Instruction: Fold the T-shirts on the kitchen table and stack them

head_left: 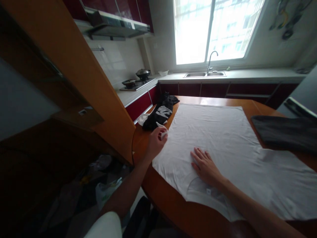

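Note:
A white T-shirt (213, 129) lies spread on the wooden table, its neckline toward me and its hem at the far side. At the shirt's left edge, my left hand (158, 140) pinches a bit of the white fabric, with a corner of it sticking up above the fingers. My right hand (204, 165) rests flat on the shirt just above the neckline, fingers extended. A small tag shows inside the collar, near my right wrist. The left sleeve area is partly hidden by my left hand.
Black clothing with white lettering (162, 112) lies at the table's (170, 201) far left. A dark grey folded garment (284, 132) is on the right. Behind stand a counter with a sink (205, 74) and a stove with pans (136, 84). A wooden panel (99, 89) rises at left.

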The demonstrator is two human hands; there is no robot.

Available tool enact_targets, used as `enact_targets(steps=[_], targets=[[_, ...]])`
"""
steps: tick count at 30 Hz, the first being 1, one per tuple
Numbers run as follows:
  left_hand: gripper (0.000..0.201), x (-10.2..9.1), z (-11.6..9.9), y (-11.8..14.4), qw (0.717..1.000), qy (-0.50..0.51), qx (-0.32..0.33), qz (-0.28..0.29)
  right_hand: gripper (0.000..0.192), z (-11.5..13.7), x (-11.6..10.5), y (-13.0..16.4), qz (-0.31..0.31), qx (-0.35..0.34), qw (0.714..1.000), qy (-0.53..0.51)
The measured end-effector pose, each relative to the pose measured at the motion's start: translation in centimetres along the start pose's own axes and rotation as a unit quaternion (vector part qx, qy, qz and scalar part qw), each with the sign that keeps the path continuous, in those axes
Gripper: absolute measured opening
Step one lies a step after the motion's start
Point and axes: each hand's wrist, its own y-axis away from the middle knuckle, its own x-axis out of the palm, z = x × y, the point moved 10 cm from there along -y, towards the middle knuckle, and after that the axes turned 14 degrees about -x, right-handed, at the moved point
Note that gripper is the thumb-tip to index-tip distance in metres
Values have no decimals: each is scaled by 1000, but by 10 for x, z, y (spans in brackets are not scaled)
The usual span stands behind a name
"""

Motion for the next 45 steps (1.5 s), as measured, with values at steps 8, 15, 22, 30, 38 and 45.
enact_targets(steps=[8, 15, 22, 30, 38, 45], targets=[[30, 118, -7, 46, 937, -28, 83, 338, 51, 1, -1, -1, 0, -6, 1000, 1], [21, 111, 41, -74, 967, -142, 46, 206, 51, 2, -6, -1, -14, 0, 1000, -3], [17, 143, 71, -78, 948, -191, 74, 244, 26, 26, -32, -4, -91, -99, 990, -49], [20, 155, 83, -73, 947, -214, 67, 230, 30, 43, -28, -4, -31, -164, 984, -66], [10, 155, 87, -75, 954, -201, 53, 218, 53, 45, -39, -2, -42, -160, 986, -20], [16, 150, 82, -77, 964, -176, 50, 193, 57, 46, -55, -1, -56, -168, 984, -5]])
